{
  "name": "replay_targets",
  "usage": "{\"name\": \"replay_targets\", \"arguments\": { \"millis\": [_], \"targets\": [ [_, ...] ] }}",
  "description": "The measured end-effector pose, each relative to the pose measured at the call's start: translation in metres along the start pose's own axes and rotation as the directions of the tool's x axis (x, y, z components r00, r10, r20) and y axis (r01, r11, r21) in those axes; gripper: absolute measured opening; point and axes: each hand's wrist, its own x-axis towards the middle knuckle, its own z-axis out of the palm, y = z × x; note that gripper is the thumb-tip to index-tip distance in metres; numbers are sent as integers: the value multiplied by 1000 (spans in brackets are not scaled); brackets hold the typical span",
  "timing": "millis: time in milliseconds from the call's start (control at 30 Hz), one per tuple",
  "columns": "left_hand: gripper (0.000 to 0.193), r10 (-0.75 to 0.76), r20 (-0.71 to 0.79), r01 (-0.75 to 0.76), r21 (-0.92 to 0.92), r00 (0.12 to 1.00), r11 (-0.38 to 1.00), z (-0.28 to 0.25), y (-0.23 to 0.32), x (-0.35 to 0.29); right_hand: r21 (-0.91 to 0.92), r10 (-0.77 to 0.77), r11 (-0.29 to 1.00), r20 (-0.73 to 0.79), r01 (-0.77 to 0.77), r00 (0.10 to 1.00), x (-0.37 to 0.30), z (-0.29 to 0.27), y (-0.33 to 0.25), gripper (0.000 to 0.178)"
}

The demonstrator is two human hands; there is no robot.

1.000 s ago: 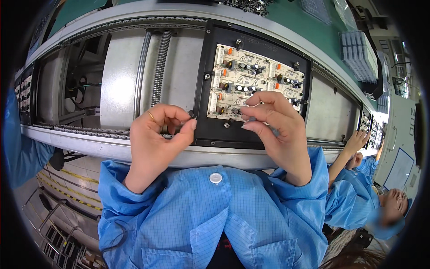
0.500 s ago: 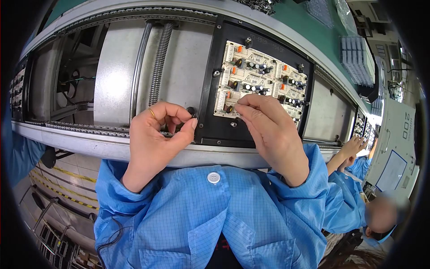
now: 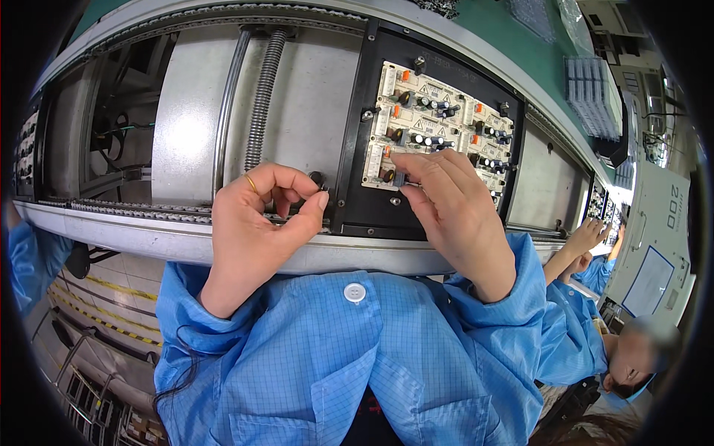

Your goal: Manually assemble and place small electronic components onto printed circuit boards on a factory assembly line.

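A cream circuit board panel (image 3: 422, 123) with capacitors and orange parts lies in a black carrier frame (image 3: 439, 56). At the panel's near left corner is my right hand (image 3: 457, 208). Its index finger and thumb are spread around a small grey block-shaped component (image 3: 399, 179), which sits on the board; the other fingers cover part of the panel. Left of the carrier, my left hand (image 3: 264, 219) is pinched, with a ring on one finger. Small dark components (image 3: 317, 179) stick out at its fingertips, their exact kind unclear.
A metal conveyor rail (image 3: 297, 258) runs along my front, with a threaded screw (image 3: 265, 100) left of the carrier. Stacked clear trays (image 3: 591, 100) stand on the green surface (image 3: 491, 33) at the back right. A co-worker's hands (image 3: 584, 241) are farther right along the line.
The carrier with its panel has shifted slightly right and away. My right index finger and thumb have parted, exposing the grey component. My left hand keeps its pinch.
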Motion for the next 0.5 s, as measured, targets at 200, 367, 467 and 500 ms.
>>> {"name": "replay_targets", "arguments": {
  "millis": [200,367,467,500],
  "targets": [
    [10,2,-1,-2,-22,1000,1000,-2,0,0,-12,9,1000,32,-9,999,2,-1,-1,38],
    [11,-51,36,52,-26,998,998,-6,3,0,-29,74,997,69,-72,995,5,0,-3,37],
    [13,-65,102,85,-207,993,975,-7,1,-5,10,105,994,56,-106,993,5,3,-1,38],
    [13,-65,106,86,-206,992,975,-7,2,-7,30,120,992,50,-122,991,5,4,-1,38]
  ]
}}
